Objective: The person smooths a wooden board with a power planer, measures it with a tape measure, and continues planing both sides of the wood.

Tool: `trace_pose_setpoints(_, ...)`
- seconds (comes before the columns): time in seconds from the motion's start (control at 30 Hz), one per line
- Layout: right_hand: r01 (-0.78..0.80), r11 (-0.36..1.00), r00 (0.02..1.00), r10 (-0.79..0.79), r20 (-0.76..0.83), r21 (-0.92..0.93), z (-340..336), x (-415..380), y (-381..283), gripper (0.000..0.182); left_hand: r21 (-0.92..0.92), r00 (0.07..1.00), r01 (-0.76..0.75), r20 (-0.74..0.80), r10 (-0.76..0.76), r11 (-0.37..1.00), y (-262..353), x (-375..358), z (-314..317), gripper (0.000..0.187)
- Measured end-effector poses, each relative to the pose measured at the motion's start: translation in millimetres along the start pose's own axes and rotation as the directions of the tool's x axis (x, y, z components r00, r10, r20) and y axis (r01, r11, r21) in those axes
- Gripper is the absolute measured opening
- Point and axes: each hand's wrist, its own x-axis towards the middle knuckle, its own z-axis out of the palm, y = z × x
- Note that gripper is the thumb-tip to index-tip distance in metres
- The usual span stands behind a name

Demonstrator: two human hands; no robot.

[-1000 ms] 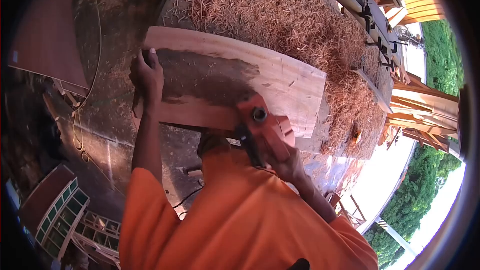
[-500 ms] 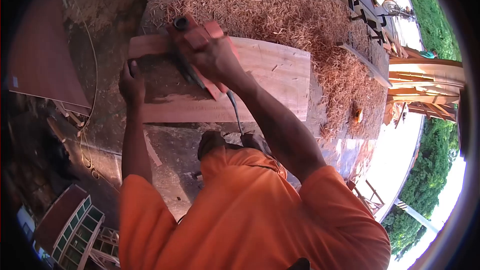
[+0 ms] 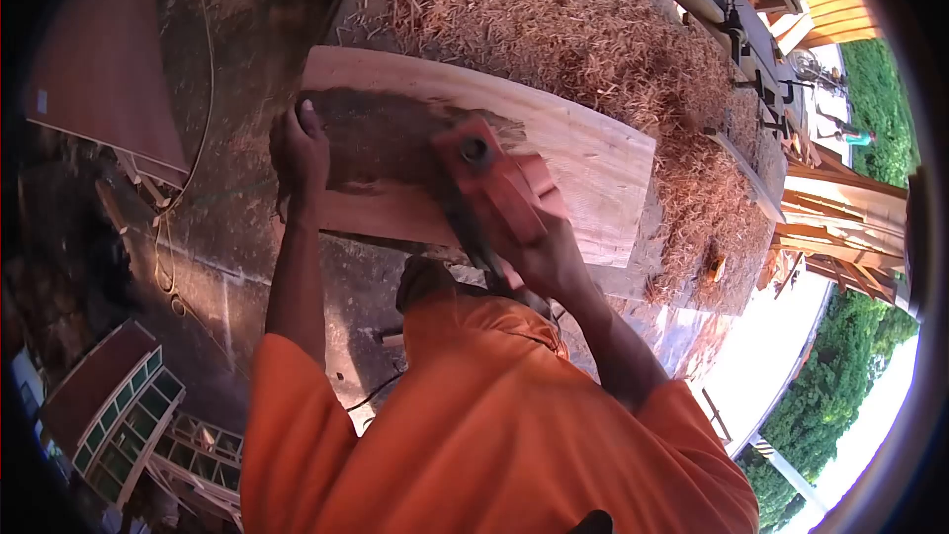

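Note:
A red electric planer [image 3: 491, 178] rests across a wooden board [image 3: 583, 168], slanted over its middle. My right hand [image 3: 556, 259] is closed round the planer's rear handle, near the board's close edge. At the board's left end my left hand [image 3: 304, 143] grips the edge, its thumb on top and the other fingers mostly hidden. A dark, rough patch [image 3: 381, 133] covers the left part of the board's face, while the right part is pale and bare.
Heaps of wood shavings [image 3: 534, 10] cover the bench behind and right of the board. Clamps [image 3: 761, 89] line the far right edge. A large brown panel [image 3: 104, 49] stands at left, with a cord [image 3: 210, 69] beside it. Green-paned frames [image 3: 129, 425] lie lower left.
The planer and my right hand have moved right and toward my body. The board sits differently in view, its left end higher. My left hand still grips its left end.

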Motion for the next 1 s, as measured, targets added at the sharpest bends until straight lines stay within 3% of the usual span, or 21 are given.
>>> trace_pose_setpoints(0.07, -0.083, 0.962, 0.995, 0.095, -0.031, 0.261, 2, 57, -21, 0.027, -0.014, 0.996, 0.069, 0.054, -0.068, 0.998, -3, 2, 5, 0.035)
trace_pose_setpoints(0.1, -0.06, 0.992, 0.996, 0.067, -0.063, 0.11, 16, 90, -7, 0.024, -0.02, 0.991, 0.096, 0.09, -0.094, 0.995, -8, 0, 6, 0.035)
trace_pose_setpoints(0.17, -0.037, 0.979, 0.992, 0.011, -0.127, -0.202, 43, 157, 21, 0.028, -0.135, 0.992, -0.084, 0.083, 0.096, 0.987, -66, -3, 38, 0.037)
trace_pose_setpoints(0.2, 0.169, 0.87, 0.968, -0.235, -0.088, -0.463, 42, 171, 10, 0.022, -0.243, 0.988, 0.085, 0.143, -0.051, 0.966, -62, 0, 36, 0.038)
trace_pose_setpoints(0.27, 0.151, 0.966, 0.859, -0.233, -0.455, -0.21, 49, 161, 4, 0.019, -0.236, 0.988, 0.118, 0.125, -0.09, 0.964, -44, 1, 13, 0.039)
trace_pose_setpoints(0.33, 0.114, 0.989, 0.931, -0.073, -0.357, 0.095, 47, 122, -7, 0.024, -0.201, 0.939, 0.212, 0.312, -0.142, 0.957, -39, 3, -11, 0.04)
trace_pose_setpoints(0.37, 0.021, 0.952, 0.963, 0.063, -0.261, 0.305, 43, 97, -17, 0.029, -0.199, 0.961, 0.159, 0.257, -0.105, 0.967, -46, -3, -14, 0.041)
trace_pose_setpoints(0.4, -0.227, 0.914, 0.952, 0.28, -0.12, 0.337, 29, 61, -32, 0.034, -0.187, 0.976, 0.108, 0.205, -0.069, 0.976, -57, -11, -15, 0.041)
trace_pose_setpoints(0.43, -0.197, 0.947, 0.96, 0.239, -0.146, 0.254, 28, 29, -28, 0.034, -0.172, 0.987, 0.057, 0.156, -0.03, 0.983, -63, -13, -12, 0.041)
trace_pose_setpoints(0.47, -0.232, 0.895, 0.96, 0.275, -0.06, 0.38, 9, -6, -42, 0.035, -0.228, 0.994, 0.038, 0.113, -0.012, 0.973, -63, -15, -7, 0.041)
trace_pose_setpoints(0.5, -0.362, 0.884, 0.918, 0.393, -0.051, 0.296, 16, -34, -34, 0.036, -0.278, 0.997, 0.024, 0.071, -0.004, 0.96, -62, -20, -4, 0.04)
trace_pose_setpoints(0.57, -0.247, 0.944, 0.965, 0.261, -0.036, 0.218, 24, -73, -8, 0.038, -0.292, 0.997, 0.066, 0.044, -0.056, 0.954, -46, -29, -13, 0.039)
trace_pose_setpoints(0.63, -0.423, 0.896, 0.901, 0.432, -0.042, 0.137, 37, -74, 5, 0.04, -0.213, 0.993, 0.103, 0.07, -0.09, 0.972, -37, -28, -22, 0.035)
trace_pose_setpoints(0.73, -0.403, 0.909, 0.915, 0.401, 0.04, 0.111, 27, -2, -17, 0.037, -0.259, 0.991, 0.126, 0.068, -0.112, 0.958, -40, -27, -22, 0.037)
trace_pose_setpoints(0.77, -0.388, 0.916, 0.92, 0.378, 0.101, 0.1, 28, 29, -19, 0.037, -0.246, 0.984, 0.169, 0.097, -0.15, 0.954, -38, -25, -25, 0.039)
trace_pose_setpoints(0.8, -0.069, 0.998, 0.977, 0.07, -0.201, 0.012, 30, 55, -33, 0.037, -0.269, 0.993, 0.113, 0.005, -0.116, 0.957, -47, -25, -14, 0.041)
trace_pose_setpoints(0.83, -0.146, 0.989, 0.981, 0.146, -0.126, 0.007, 29, 83, -44, 0.037, -0.277, 0.984, 0.178, 0.043, -0.173, 0.944, -50, -22, -14, 0.042)
trace_pose_setpoints(0.87, -0.041, 0.99, 0.992, 0.024, -0.126, -0.136, 39, 117, -44, 0.032, -0.291, 0.972, 0.236, 0.087, -0.22, 0.927, -52, -21, -14, 0.043)
trace_pose_setpoints(0.9, 0.265, 0.836, 0.925, -0.362, -0.119, -0.481, 48, 144, -37, 0.018, -0.316, 0.97, 0.242, 0.081, -0.229, 0.917, -53, -20, -15, 0.043)
trace_pose_setpoints(0.93, 0.347, 0.746, 0.915, -0.402, 0.032, -0.568, 44, 167, -44, 0.013, -0.346, 0.97, 0.242, 0.079, -0.229, 0.906, -52, -19, -14, 0.043)
trace_pose_setpoints(1.0, 0.299, 0.736, 0.935, -0.352, 0.035, -0.607, 47, 184, -49, 0.018, -0.43, 0.953, 0.301, 0.129, -0.272, 0.851, -52, -24, -15, 0.043)
